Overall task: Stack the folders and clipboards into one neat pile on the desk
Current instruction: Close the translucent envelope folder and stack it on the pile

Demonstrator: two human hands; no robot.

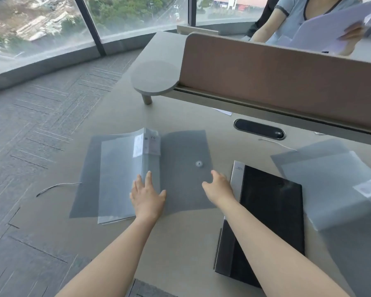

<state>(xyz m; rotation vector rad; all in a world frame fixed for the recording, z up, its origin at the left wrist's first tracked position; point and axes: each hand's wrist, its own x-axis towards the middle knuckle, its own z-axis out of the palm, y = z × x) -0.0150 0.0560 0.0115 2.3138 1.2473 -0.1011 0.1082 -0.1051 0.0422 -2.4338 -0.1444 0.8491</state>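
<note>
On the tabletop (180, 243) a clear folder (120, 179) lies atop a grey envelope folder (184, 168); the left hand (147, 195) rests flat, released, the right hand (220, 186) empty. Right, a black clipboard (270, 211) and another folder (330, 189) remain unstacked.

Right folder (338, 189) cut by frame edge

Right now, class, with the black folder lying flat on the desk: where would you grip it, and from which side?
Probably its near short edge. The black folder lies flat beside the right hand, its near corner overhanging the desk edge, so fingers could slip underneath from the person's side. Its left long edge is thicker and also graspable.
</note>
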